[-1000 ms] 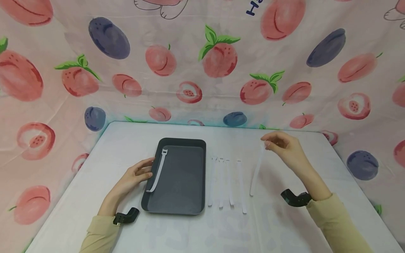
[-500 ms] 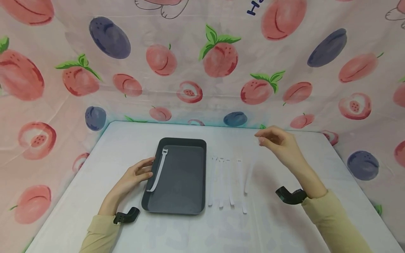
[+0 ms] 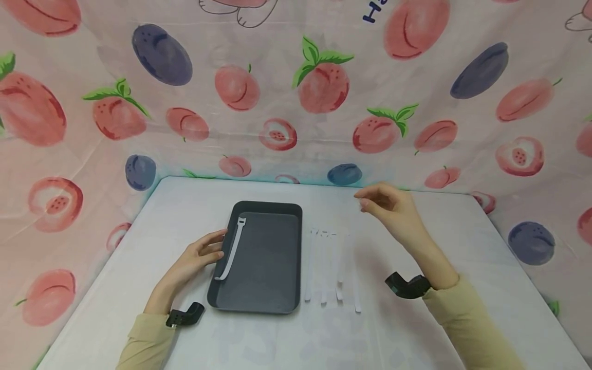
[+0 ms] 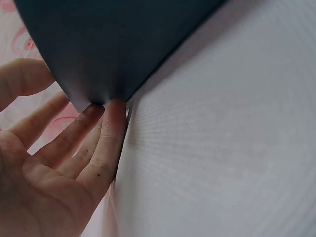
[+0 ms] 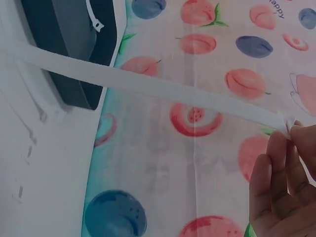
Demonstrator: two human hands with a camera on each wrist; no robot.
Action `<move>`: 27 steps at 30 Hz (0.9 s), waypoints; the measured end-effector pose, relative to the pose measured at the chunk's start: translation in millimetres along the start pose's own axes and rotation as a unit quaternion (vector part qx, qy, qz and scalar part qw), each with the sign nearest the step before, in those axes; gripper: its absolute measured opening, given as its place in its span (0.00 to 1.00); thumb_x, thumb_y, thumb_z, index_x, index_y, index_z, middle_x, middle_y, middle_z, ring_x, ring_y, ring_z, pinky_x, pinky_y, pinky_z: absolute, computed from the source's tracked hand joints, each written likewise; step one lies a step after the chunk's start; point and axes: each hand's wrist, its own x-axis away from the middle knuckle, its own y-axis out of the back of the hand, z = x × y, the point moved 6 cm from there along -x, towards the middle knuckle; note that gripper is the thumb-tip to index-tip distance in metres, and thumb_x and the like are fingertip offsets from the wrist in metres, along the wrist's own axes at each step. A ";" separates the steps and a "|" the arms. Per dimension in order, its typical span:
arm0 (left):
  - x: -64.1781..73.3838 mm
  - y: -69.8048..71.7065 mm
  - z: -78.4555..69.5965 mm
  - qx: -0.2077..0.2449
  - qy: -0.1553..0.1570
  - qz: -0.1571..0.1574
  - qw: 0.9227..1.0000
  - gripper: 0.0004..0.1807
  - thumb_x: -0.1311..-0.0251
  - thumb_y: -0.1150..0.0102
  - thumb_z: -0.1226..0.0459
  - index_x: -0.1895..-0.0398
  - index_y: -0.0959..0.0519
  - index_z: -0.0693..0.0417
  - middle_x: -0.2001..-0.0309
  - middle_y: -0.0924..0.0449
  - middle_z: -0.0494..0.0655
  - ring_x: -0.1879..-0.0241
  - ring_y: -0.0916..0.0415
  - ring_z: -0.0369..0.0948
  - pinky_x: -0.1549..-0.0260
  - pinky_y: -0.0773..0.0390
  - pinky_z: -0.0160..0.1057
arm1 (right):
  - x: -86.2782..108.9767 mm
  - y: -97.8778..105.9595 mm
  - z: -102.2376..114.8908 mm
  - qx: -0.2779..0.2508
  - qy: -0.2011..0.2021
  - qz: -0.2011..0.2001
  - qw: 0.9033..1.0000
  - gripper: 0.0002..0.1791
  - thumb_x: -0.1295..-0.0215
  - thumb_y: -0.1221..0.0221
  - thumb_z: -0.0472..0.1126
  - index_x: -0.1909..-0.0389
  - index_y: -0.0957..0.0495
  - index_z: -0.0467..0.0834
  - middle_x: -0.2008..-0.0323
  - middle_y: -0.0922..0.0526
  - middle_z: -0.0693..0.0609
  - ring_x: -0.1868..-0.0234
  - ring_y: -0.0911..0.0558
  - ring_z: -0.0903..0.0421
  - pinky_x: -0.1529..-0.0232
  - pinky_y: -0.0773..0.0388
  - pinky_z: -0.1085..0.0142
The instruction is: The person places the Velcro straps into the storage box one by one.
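Note:
My right hand (image 3: 386,205) pinches the end of a white cable strap (image 5: 163,91) between thumb and fingertips, above the table's right half. In the right wrist view the strap stretches away from the fingers to the left; in the head view it is faint against the white table. My left hand (image 3: 199,257) touches the left outer wall of a dark grey tray (image 3: 268,303), its fingers fairly straight in the left wrist view. Inside the tray, along its left side, lies one white strap (image 3: 235,246) with a slotted head.
Several more white straps (image 3: 324,298) lie side by side on the white table (image 3: 259,344), just right of the tray. Behind the table hangs a fruit-print cloth (image 3: 277,61). Each wrist wears a black camera mount (image 3: 409,285).
My right hand has moved left with the pinched strap, which now hangs over the loose straps. The left hand and the tray stay where they were.

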 end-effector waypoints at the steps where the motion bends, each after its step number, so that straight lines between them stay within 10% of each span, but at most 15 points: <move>1: -0.4 -0.1 0.0 0.000 -0.002 0.001 1.000 0.33 0.35 0.43 0.60 0.27 0.41 0.48 0.30 0.39 0.62 0.32 0.37 0.59 0.39 0.31 0.57 | -0.6 -2.3 0.7 -0.003 0.001 0.001 1.000 0.10 0.34 0.42 0.35 0.55 0.21 0.35 0.63 0.19 0.60 0.63 0.18 0.64 0.56 0.21 0.75; 27: 0.4 0.3 0.2 -0.005 -0.001 0.004 1.000 0.33 0.34 0.44 0.59 0.27 0.42 0.48 0.29 0.40 0.62 0.31 0.39 0.61 0.38 0.35 0.61 | -28.9 -59.6 31.8 -0.086 0.022 0.054 0.995 0.09 0.35 0.41 0.34 0.56 0.20 0.37 0.59 0.18 0.55 0.64 0.17 0.58 0.55 0.19 0.66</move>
